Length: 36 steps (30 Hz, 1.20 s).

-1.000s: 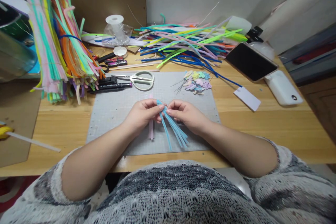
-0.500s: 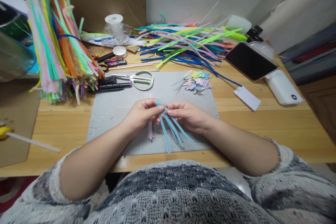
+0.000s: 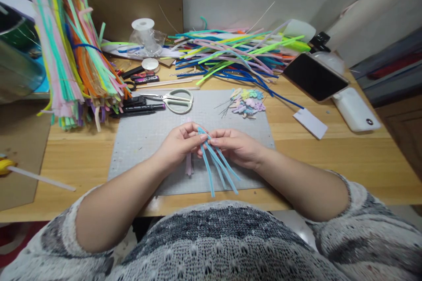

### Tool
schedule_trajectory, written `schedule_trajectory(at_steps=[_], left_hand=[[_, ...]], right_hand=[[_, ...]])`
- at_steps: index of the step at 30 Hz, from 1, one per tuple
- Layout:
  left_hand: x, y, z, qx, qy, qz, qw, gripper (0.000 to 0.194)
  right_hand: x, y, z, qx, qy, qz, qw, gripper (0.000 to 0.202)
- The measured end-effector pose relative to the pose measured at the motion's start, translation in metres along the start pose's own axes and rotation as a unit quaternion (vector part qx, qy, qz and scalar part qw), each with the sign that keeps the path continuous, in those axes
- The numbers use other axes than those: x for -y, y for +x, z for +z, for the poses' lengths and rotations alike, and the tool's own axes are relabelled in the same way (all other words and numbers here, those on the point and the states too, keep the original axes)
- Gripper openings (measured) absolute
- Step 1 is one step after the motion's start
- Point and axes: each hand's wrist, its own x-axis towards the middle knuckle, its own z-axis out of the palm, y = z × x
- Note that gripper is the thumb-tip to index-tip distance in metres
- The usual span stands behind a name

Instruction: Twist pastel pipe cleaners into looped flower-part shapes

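My left hand (image 3: 183,142) pinches the blue stems (image 3: 219,161) near their tops, thumb against curled fingers, and my right hand (image 3: 239,147) is closed on them just beside it; their free ends fan out toward me above the mat (image 3: 135,140). My thumbs cover where the stems meet, and my left hand hides the middle of the pink stems (image 3: 189,167).

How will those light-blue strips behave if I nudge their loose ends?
The light-blue strips are probably light, being so thin. They look fairly stiff: held near one end, they extend with little sag. Pushed, they may splay further, since their loose ends fan apart.
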Motion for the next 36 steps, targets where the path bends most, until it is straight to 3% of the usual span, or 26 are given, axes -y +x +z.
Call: schedule_trajectory(at_steps=[7, 18, 36], left_hand=[[-0.0049, 0.0005, -0.0033, -0.019, 0.059, 0.049, 0.997, 0.021], [-0.0059, 0.0013, -0.0060, 0.004, -0.009, 0.016, 1.000, 0.018], [-0.0072, -0.0037, 0.0003, 0.019, 0.000, 0.008, 1.000, 0.016]], right_hand=[[-0.0007, 0.0006, -0.0024, -0.021, 0.007, 0.006, 1.000, 0.023], [-0.0040, 0.0025, -0.0011, -0.021, -0.002, -0.032, 0.999, 0.021], [-0.0038, 0.0028, -0.0022, -0.001, -0.028, -0.034, 0.999, 0.020]])
